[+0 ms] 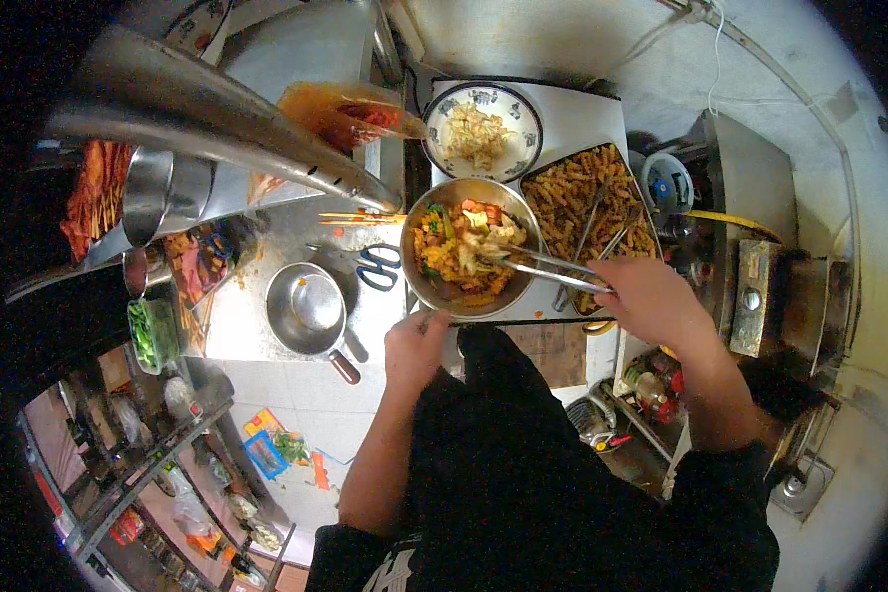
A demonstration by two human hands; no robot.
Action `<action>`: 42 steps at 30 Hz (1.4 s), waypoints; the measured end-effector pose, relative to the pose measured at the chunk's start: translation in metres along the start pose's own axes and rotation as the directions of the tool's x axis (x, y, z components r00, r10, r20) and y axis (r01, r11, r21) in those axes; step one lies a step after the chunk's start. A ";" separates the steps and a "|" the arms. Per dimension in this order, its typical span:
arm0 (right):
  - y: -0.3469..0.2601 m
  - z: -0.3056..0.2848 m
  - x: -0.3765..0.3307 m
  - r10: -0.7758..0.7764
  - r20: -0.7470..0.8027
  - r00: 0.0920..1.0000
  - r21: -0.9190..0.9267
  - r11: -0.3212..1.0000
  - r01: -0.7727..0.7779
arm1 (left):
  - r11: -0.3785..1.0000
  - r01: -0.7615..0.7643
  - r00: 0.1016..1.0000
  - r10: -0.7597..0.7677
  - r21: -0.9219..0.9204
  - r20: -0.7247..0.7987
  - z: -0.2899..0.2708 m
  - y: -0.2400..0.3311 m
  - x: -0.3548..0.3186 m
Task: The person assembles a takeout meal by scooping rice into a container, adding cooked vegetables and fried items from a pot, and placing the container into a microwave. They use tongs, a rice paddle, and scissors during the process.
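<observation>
A metal mixing bowl (pixel 426 287) stands at the front of the white worktop, holding mixed cooked food with orange, green and pale pieces. My left hand (pixel 417 347) is closed on its near-left rim, thumb side up. In my right hand (pixel 653 296) is a pair of metal tongs (pixel 558 278), reaching in from the right. Their tips are down in the food and seem to grip a pale clump (pixel 493 240). Just behind the bowl sits a patterned white dish (pixel 434 111) with pale shredded food. Brown fried spiral pieces (pixel 562 185) fill a dark-edged tray on the right.
Black-handled scissors (pixel 378 266) and a saucepan (pixel 306 311) lie left of the bowl, its handle (pixel 344 368) jutting past the counter edge. Thin wooden sticks (pixel 350 218) are behind them. A thick metal pipe (pixel 237 138) slants overhead. More tongs (pixel 594 212) rest on the tray.
</observation>
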State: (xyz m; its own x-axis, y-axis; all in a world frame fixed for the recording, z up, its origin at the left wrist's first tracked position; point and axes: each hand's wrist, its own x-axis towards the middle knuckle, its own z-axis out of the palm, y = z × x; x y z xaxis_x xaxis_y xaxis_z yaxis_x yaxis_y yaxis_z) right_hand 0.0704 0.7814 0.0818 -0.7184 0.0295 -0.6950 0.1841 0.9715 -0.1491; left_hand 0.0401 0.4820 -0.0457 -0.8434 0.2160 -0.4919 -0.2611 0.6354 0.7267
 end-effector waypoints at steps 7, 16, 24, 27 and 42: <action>-0.008 0.006 -0.021 -0.126 -0.227 0.966 0.130 0.979 0.158 | 1.000 0.009 1.000 -0.009 -0.020 -0.009 -0.002 -0.001 0.002; -0.001 0.013 -0.015 -0.161 -0.093 0.983 0.336 0.924 0.183 | 0.997 -0.070 0.997 0.069 -0.021 -0.046 -0.001 0.002 -0.001; -0.018 0.021 -0.020 0.000 -0.224 0.974 0.028 1.000 0.006 | 0.999 -0.021 0.999 0.020 -0.046 -0.026 -0.002 0.012 -0.004; -0.010 0.010 -0.011 -0.043 -0.349 0.936 0.150 0.984 0.101 | 0.997 -0.011 0.999 0.009 -0.079 -0.034 -0.001 0.013 -0.010; 0.002 -0.034 -0.030 -0.094 -0.246 0.965 -0.010 0.996 0.094 | 0.997 -0.022 0.999 0.019 -0.077 -0.037 -0.011 0.009 -0.009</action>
State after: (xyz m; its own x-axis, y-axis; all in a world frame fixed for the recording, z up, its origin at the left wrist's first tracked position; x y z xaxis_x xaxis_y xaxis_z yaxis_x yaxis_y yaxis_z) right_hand 0.0699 0.7908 0.1262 -0.8752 -0.0048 -0.4837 0.1087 0.9724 -0.2063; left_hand 0.0405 0.4776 -0.0292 -0.8648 0.2006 -0.4603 -0.2784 0.5713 0.7721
